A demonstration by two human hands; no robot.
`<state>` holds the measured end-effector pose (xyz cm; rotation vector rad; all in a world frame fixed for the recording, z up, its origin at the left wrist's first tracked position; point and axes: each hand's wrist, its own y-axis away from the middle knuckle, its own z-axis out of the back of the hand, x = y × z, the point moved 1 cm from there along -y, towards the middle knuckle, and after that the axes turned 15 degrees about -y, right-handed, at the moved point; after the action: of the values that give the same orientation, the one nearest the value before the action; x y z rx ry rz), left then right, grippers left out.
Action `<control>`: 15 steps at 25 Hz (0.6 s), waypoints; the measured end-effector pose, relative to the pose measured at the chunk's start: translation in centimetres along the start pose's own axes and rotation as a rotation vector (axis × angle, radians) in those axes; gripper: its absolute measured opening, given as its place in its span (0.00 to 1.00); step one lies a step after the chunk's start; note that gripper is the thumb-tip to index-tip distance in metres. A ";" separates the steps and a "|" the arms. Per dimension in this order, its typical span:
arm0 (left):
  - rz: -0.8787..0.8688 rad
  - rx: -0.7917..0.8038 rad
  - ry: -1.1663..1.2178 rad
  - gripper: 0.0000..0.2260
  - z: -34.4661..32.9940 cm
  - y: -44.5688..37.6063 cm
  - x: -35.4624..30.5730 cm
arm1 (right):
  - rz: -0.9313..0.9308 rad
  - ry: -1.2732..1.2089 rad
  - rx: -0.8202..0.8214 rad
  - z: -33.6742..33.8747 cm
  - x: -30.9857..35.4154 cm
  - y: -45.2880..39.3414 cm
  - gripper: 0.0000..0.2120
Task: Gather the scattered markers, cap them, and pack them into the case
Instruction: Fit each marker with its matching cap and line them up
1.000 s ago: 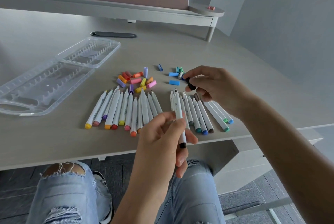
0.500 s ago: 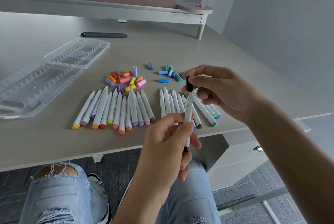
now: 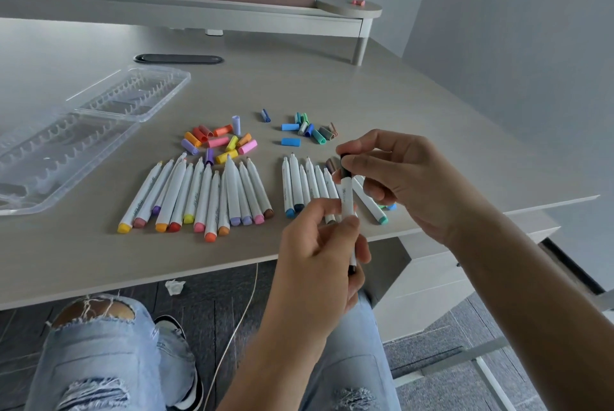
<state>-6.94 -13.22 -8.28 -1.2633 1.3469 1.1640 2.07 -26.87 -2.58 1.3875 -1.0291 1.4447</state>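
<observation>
My left hand [image 3: 320,251] grips a white marker with a black end [image 3: 347,201], held nearly upright over the desk's front edge. My right hand [image 3: 395,175] pinches a black cap [image 3: 344,169] that sits on the marker's upper tip. Two rows of uncapped white markers lie on the desk: a warm-coloured row [image 3: 202,198] and a blue-green row [image 3: 307,186]. Behind them are loose warm caps [image 3: 217,141] and loose blue-green caps [image 3: 310,130]. The clear plastic case [image 3: 83,131] lies open at the left, with nothing in it.
The grey desk [image 3: 382,105] ends just below the markers; my knees in torn jeans are under it. A dark oval slot [image 3: 177,59] lies behind the case. A raised shelf [image 3: 186,12] runs along the back, a small pink object on its round end.
My right hand brought the black cap down from above the cap pile onto the tip of the marker. My left hand turned the marker more upright and raised it toward the cap.
</observation>
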 end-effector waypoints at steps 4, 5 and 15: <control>-0.032 0.009 -0.067 0.06 -0.6 -0.2 0.2 | -0.006 0.084 -0.116 1.3 -0.1 -1.8 0.06; -0.024 0.024 -0.081 0.07 -0.7 0.0 0.3 | -0.006 0.120 -0.191 2.3 -0.3 -3.0 0.07; 0.000 -0.002 -0.096 0.10 -0.5 2.2 1.4 | -0.039 0.852 -0.330 5.0 -4.0 -9.1 0.10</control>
<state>-9.20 -13.85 -9.53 -1.1937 1.2756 1.2113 12.27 -29.14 -6.39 0.4534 -0.6228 1.5290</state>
